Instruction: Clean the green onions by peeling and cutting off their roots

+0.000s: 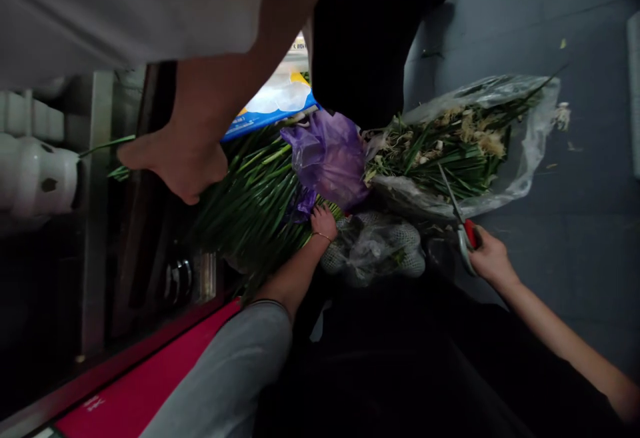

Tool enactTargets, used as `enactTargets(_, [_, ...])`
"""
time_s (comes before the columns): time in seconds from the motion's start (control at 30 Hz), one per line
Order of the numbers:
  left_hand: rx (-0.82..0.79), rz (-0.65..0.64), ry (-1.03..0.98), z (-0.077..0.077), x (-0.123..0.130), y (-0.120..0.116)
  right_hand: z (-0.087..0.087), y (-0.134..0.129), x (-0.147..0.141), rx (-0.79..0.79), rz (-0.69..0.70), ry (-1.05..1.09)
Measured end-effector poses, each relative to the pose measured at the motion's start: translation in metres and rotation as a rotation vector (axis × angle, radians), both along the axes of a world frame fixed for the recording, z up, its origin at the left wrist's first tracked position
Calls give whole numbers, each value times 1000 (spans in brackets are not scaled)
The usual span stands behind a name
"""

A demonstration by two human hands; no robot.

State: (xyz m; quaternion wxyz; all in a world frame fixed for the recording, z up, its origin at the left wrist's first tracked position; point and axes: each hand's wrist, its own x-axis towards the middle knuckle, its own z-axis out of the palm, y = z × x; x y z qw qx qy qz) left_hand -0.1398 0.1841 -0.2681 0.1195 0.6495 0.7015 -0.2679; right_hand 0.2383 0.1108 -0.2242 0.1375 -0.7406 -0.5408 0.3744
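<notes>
My left hand (325, 223), with a thin bracelet at the wrist, has its fingers curled over the cut ends of a bunch of green onions (250, 191). A crumpled purple plastic bag (330, 158) lies against the bunch, just beyond my fingers. In my right hand (490, 255) is a pair of scissors (465, 225) with red and grey handles, blades pointing up and left. Those blades reach over a clear plastic bag (535, 158) filled with rooty trimmings and green leaves (450, 151). Exactly how many stalks my left hand grips is hidden.
Another person's hand (185, 145), blurred, reaches in from above over the leaf tips. Between my arms sits a clear bag of round, net-wrapped items (373, 245). A metal rack post (95, 225) and white container (40, 175) stand left. Grey floor tiles (590, 258) spread right.
</notes>
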Motion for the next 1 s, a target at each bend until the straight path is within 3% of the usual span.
enactTargets(0.2, [12,79,18,-18,7,12,3,-2,1,12,49,32])
enactTargets(0.43, [68,212,-2,-13,-4,32,-8,-11,4,151,134,101])
enactTargets(0.57, [-59,108,12,-11,-8,41,-16,-8,2,168,158,103])
enactTargets(0.67, [-40,59,4,-20,-7,42,-16,-4,-1,147,158,104])
enactTargets(0.8, [9,238,59,-39,2,42,-10,-1,-5,98,163,74])
enactTargets(0.87, [20,269,89,-43,4,44,-6,-1,-7,84,181,58])
enactTargets(1.0, [-44,141,-11,-28,-8,56,-1,0,-9,100,231,72])
